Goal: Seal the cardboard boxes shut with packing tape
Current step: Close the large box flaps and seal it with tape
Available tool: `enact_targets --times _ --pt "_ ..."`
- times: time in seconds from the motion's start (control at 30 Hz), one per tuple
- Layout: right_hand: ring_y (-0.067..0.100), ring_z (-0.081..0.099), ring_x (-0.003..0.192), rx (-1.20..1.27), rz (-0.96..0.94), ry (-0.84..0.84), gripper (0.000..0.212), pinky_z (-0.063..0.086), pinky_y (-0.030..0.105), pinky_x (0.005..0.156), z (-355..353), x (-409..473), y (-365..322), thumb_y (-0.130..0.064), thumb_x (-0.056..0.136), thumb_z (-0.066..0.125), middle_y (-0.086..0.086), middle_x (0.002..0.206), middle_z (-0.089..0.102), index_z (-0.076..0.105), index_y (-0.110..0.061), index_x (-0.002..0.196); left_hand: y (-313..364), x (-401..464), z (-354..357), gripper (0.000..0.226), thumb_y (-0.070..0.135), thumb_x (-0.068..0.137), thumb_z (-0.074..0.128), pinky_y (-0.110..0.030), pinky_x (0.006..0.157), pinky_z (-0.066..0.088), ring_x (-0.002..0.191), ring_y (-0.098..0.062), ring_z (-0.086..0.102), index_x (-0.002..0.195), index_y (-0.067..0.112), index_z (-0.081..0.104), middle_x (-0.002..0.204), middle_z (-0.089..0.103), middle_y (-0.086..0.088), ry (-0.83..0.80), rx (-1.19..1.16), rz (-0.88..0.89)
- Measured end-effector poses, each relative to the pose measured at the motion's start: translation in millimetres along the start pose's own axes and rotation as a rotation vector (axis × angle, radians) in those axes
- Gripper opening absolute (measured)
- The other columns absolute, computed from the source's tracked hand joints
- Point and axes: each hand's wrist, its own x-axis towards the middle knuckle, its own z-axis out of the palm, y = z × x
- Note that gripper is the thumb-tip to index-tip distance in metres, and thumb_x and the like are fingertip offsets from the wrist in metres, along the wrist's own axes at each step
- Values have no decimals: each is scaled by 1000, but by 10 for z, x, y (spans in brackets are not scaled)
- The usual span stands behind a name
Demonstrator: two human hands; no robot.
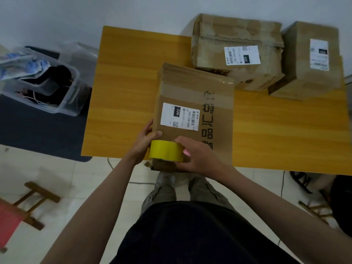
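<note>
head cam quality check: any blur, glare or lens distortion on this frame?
Head view: wide-angle bending curves the table edges; the box at far right and the stool at lower left are smeared; the nearest box and yellow tape roll stay fairly sharp; lighting is dim and flat, with no strong glare.

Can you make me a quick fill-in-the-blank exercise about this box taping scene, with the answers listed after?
1. The roll of tape held between both hands is ____ in colour.
2. The number of cardboard boxes on the wooden table is ____.
3. The right hand grips the roll while the left hand steadies the ____ box.
4. The clear plastic bin sits to the ____ of the table.

Missing words: yellow; three; nearest; left
</note>
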Motion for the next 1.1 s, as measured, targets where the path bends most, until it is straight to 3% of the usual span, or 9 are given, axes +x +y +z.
enact_targets --times 0.17,0.33,0.47,0.6,0.77,0.87,0.93,1.0,1.1 --pt "10 59 89 -34 37 13 57 55 36 67 -77 -75 80 -36 78 80 -6 113 63 46 -27 122 53 91 99 96 47 65 79 -45 98 55 118 -24 65 152 37 39 135 62 -3 -18 38 11" --pt "21 66 87 -126 73 -4 63 55 39 66 -186 -194 176 -35 77 82 -1 118 65 53 -17 129 71 114 117 93 49 63 77 -23 76 56 116 -18 64 148 41 42 133 62 1 -25 64 7" --pt "21 67 89 -189 94 -31 67 56 40 69 -321 -310 295 -38 77 81 -4 122 64 47 -26 134 62 146 99 83 49 62 77 -27 79 53 116 -19 63 140 49 46 132 64 3 -43 65 -5" --pt "16 65 80 -296 95 -34 65 46 27 58 -491 -397 402 -45 79 79 -8 123 62 45 -30 133 83 213 83 84 49 63 76 -31 80 52 115 -17 63 140 49 43 129 64 5 -57 62 -6" --pt "17 63 77 -247 133 -42 65 47 27 57 -392 -392 421 -41 81 77 -5 128 56 35 -33 130 26 243 85 67 32 86 72 -26 79 57 114 -19 65 145 42 42 128 63 0 -35 28 4" --pt "21 65 81 -230 165 -65 62 50 30 61 -246 -306 394 -39 85 72 -4 134 50 37 -31 136 -53 194 -28 88 48 82 79 -34 100 51 135 -21 51 156 37 33 152 47 -5 58 35 -9" --pt "22 65 81 -224 172 -59 63 45 28 60 -196 -253 377 -35 86 72 -4 135 50 38 -30 138 -85 107 -39 78 49 93 68 -34 109 41 144 -20 40 159 34 29 160 37 -4 169 86 8" --pt "23 65 81 -208 162 -53 65 42 27 59 -156 -219 386 -34 86 74 -3 134 50 31 -36 135 -136 -14 50 69 47 101 56 -35 114 37 146 -18 37 160 27 27 162 34 -2 251 125 21" --pt "25 66 88 -135 187 -32 65 44 29 64 -86 -225 416 -32 86 74 -3 135 51 32 -35 135 -233 -161 256 74 59 99 50 -41 115 41 141 -19 44 160 23 27 158 42 -1 235 228 25"
